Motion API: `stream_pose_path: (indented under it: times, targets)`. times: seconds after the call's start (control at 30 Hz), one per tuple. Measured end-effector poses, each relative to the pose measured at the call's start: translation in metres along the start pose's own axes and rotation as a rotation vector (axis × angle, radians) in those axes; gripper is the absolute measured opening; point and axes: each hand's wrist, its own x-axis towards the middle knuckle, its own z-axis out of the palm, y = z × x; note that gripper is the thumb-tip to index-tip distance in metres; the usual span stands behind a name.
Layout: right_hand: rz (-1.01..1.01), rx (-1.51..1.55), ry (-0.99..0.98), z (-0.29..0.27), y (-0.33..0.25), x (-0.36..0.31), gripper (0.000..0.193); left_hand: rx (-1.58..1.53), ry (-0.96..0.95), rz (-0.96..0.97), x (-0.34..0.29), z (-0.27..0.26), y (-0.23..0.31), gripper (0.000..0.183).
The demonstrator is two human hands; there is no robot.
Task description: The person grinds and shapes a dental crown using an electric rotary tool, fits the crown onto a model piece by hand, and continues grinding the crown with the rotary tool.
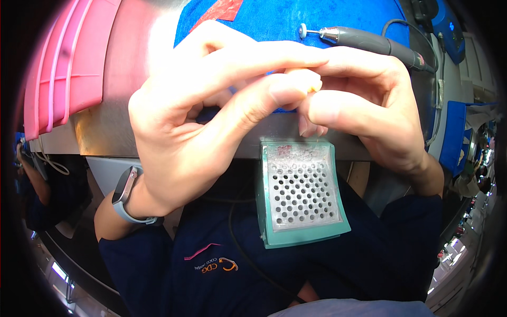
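Both my hands meet above the bench edge, close together under bright light. A small ivory and yellow dental crown (315,84) shows between the fingertips, mostly covered by them. My left hand (195,111), with a grey-banded watch on its wrist, pinches it between thumb and forefinger. From the other side my right hand (369,100) closes in, its thumb and curled fingers at the crown. Just beyond the fingers, a dark grey rotary handpiece (369,43) with a small wheel (302,31) on its shank lies on a blue towel (274,18).
Below my hands, a green-framed metal grille (303,193) with round holes juts out toward my lap. Ribbed pink trays (79,68) stand at the left. A red sheet (224,10) lies on the towel. At the right are a blue device (449,34) with a cable and a blue bin (454,137).
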Motion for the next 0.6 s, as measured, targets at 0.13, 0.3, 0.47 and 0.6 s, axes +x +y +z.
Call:
stream_pose_path:
  times: [0.13,0.3,0.47,0.6]
  targets:
    - [0.05,-0.013,0.008,0.001,-0.003,0.002,0.034,-0.09,-0.012,0.065,-0.001,0.0,-0.004,0.025]
    - [-0.049,0.03,0.037,0.002,0.0,0.0,0.031,-0.17,0.031,0.034,-0.005,0.003,-0.005,0.028]
    - [-0.006,0.02,0.006,0.001,-0.003,0.0,0.026,-0.083,-0.021,0.076,-0.008,-0.006,-0.01,0.026]
    - [-0.04,0.022,0.075,0.004,-0.004,-0.003,0.025,-0.034,-0.072,0.198,-0.004,-0.007,-0.015,0.025]
